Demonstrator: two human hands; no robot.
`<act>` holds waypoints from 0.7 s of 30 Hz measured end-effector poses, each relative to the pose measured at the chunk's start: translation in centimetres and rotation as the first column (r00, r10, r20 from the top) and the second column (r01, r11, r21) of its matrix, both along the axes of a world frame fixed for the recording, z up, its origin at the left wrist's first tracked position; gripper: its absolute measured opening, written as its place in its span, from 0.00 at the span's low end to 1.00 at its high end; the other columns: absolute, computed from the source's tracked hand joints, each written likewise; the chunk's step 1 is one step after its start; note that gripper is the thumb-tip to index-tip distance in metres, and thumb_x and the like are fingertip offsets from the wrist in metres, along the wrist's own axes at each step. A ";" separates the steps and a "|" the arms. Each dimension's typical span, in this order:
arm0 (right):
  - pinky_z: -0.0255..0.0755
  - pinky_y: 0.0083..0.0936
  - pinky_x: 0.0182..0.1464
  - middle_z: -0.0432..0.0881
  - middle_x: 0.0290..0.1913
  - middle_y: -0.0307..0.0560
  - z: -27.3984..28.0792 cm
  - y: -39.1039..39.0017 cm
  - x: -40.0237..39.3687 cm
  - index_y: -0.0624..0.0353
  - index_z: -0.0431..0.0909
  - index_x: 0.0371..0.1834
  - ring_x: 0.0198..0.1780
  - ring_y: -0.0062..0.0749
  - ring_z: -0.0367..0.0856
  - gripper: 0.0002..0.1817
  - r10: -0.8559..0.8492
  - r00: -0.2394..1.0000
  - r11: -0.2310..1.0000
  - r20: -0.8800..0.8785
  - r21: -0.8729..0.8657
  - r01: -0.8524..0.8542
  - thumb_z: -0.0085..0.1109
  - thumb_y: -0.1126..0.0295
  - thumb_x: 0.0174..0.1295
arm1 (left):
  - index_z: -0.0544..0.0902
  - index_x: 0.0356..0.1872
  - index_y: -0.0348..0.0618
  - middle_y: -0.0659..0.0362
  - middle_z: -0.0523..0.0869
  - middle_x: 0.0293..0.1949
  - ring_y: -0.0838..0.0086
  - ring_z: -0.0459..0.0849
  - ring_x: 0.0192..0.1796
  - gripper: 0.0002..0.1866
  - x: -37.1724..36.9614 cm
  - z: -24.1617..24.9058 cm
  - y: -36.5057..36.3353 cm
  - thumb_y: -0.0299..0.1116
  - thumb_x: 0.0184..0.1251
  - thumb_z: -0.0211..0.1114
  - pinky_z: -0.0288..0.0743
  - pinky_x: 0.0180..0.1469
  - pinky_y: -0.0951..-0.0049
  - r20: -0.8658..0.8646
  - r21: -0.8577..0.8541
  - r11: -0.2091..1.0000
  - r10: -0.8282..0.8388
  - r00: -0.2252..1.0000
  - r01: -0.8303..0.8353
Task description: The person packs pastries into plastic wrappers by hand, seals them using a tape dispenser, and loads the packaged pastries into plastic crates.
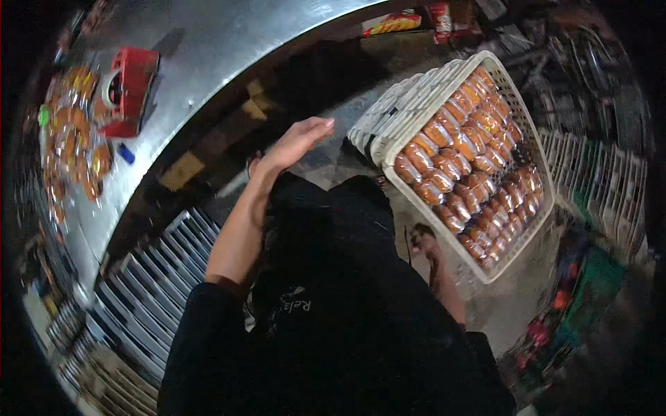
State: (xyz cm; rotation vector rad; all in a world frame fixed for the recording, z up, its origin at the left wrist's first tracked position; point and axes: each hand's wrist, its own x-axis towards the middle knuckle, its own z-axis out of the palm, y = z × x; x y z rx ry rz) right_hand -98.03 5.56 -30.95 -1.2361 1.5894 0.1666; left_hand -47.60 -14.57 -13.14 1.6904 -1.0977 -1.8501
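My left hand (297,144) is stretched forward, holding nothing, its fingers extended and close together. Lower and to the right, my right hand (424,241) hangs in shadow beside a white plastic crate (454,244); its fingers are smeared by motion. Several rows of brown buns (463,156) in clear wrappers fill the crate, which tops a stack of similar white crates (399,104).
On the metal table (229,35) at the left are a red tape dispenser (134,90), bagged buns (73,139) and a small blue item (125,153). Stacked grey trays (149,291) stand below it. More crates (600,184) line the right side, near something green (596,288).
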 end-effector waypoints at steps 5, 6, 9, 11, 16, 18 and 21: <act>0.73 0.33 0.42 0.81 0.39 0.55 10.1 -7.0 21.4 0.63 0.72 0.59 0.37 0.42 0.79 0.19 -0.190 0.982 0.771 0.005 -0.618 0.153 0.52 0.65 0.69 | 0.69 0.68 0.42 0.49 0.76 0.63 0.61 0.71 0.67 0.36 7.7 1.1 -0.6 0.60 0.70 0.55 0.63 0.68 0.59 -0.087 -0.069 0.924 -0.382 0.920 0.377; 0.73 0.35 0.44 0.81 0.40 0.56 13.3 -6.7 25.4 0.63 0.72 0.58 0.37 0.46 0.79 0.18 -0.296 0.954 0.759 0.053 -0.592 0.269 0.52 0.65 0.69 | 0.69 0.68 0.41 0.49 0.76 0.63 0.61 0.72 0.67 0.35 8.5 -0.1 -0.2 0.58 0.71 0.56 0.64 0.68 0.61 -0.139 -0.072 0.883 -0.469 0.872 0.464; 0.72 0.34 0.44 0.81 0.39 0.55 23.6 -5.0 35.4 0.65 0.78 0.49 0.36 0.48 0.77 0.14 -0.555 0.816 0.644 0.159 -0.539 0.543 0.50 0.66 0.70 | 0.69 0.68 0.39 0.47 0.78 0.61 0.63 0.75 0.64 0.34 9.7 1.5 0.4 0.56 0.72 0.57 0.67 0.65 0.66 -0.114 -0.120 0.646 -0.763 0.636 0.754; 0.70 0.36 0.46 0.80 0.38 0.53 28.9 -0.4 38.7 0.65 0.82 0.41 0.39 0.45 0.76 0.15 -0.789 0.608 0.544 -0.088 -0.559 0.625 0.52 0.64 0.71 | 0.69 0.68 0.39 0.47 0.78 0.61 0.63 0.75 0.64 0.35 10.3 2.5 1.2 0.56 0.71 0.58 0.67 0.65 0.66 -0.122 -0.113 0.539 -0.841 0.527 0.835; 0.52 0.56 0.72 0.44 0.79 0.58 35.2 20.3 42.8 0.49 0.67 0.72 0.78 0.59 0.42 0.34 -0.840 0.276 0.543 -0.467 -0.738 0.401 0.45 0.41 0.70 | 0.70 0.67 0.35 0.47 0.77 0.61 0.62 0.76 0.63 0.39 10.0 1.0 3.4 0.60 0.68 0.60 0.68 0.63 0.66 -0.045 -0.183 0.325 -0.945 0.323 0.928; 0.44 0.55 0.75 0.40 0.79 0.62 33.2 26.7 46.2 0.53 0.54 0.77 0.78 0.59 0.41 0.41 -0.873 -0.088 0.385 -0.479 -0.791 0.476 0.43 0.38 0.69 | 0.70 0.66 0.34 0.47 0.77 0.61 0.63 0.76 0.62 0.39 9.2 2.5 4.0 0.60 0.68 0.59 0.68 0.63 0.66 -0.077 -0.183 0.283 -0.959 0.274 0.941; 0.46 0.43 0.76 0.49 0.76 0.69 23.7 38.0 54.0 0.71 0.47 0.75 0.77 0.59 0.48 0.45 -0.898 -0.093 0.208 -0.429 -0.601 0.772 0.42 0.41 0.71 | 0.71 0.65 0.34 0.47 0.78 0.60 0.63 0.76 0.62 0.39 9.2 2.4 5.9 0.60 0.68 0.59 0.68 0.63 0.66 -0.124 -0.196 0.260 -0.963 0.239 0.946</act>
